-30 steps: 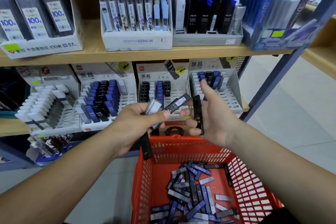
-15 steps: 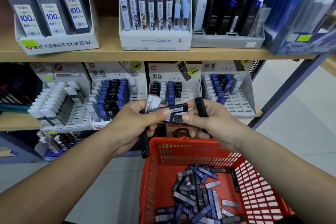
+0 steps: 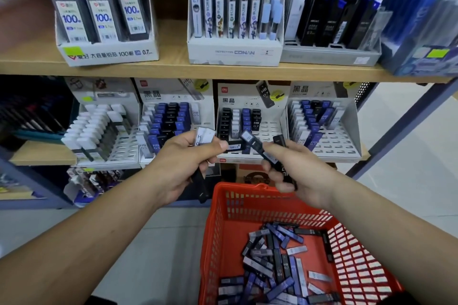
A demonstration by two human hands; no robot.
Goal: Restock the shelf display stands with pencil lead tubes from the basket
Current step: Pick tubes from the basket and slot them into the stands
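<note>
My left hand (image 3: 183,163) grips a small bunch of pencil lead tubes (image 3: 205,135), white and black, fanned out above and below the fist. My right hand (image 3: 295,171) pinches a black tube (image 3: 257,147) that slants up to the left, with another black tube (image 3: 285,173) held in its palm. Both hands hover just above the red basket (image 3: 247,195), which holds several loose blue, black and grey tubes (image 3: 277,262). Behind the hands, on the middle shelf, stand white display stands (image 3: 250,116) with rows of tubes and free slots at the front.
To the right another display stand (image 3: 327,136) shows free slots, and a fuller one (image 3: 171,121) stands to the left, beside a stand of white-capped tubes (image 3: 99,129). The upper wooden shelf (image 3: 173,69) carries boxes of leads and pens. A blue shelf post (image 3: 401,126) slants at right.
The right hand has drawn one black tube out of the left hand's bunch and tilted it. The view has moved closer to the shelf and slightly left.
</note>
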